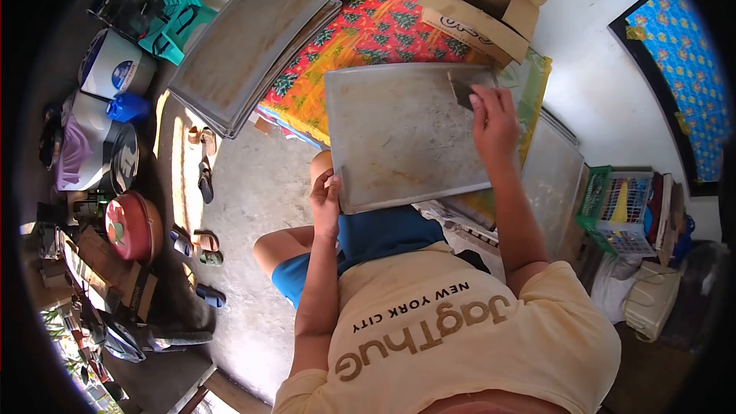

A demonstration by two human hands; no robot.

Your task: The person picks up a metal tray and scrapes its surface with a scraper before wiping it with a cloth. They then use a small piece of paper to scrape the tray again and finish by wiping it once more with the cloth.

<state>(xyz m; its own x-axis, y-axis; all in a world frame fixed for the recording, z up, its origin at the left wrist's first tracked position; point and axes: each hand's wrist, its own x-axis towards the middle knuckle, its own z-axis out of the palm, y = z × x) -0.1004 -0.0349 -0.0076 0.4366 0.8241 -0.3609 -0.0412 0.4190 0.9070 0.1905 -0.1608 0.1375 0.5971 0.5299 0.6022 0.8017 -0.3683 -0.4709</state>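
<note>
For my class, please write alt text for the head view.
A person's right hand holds a flat dark piece over a worn gray tray; the left hand holds the tray's left edge. Similar trays are stacked at upper left.

Stacked trays (249,46) lie left of the held tray (406,138) and carton (466,29).

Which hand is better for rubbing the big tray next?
Probably the right hand: it already holds a small flat piece over the tray. The left hand is busy holding the tray's left edge.
</note>
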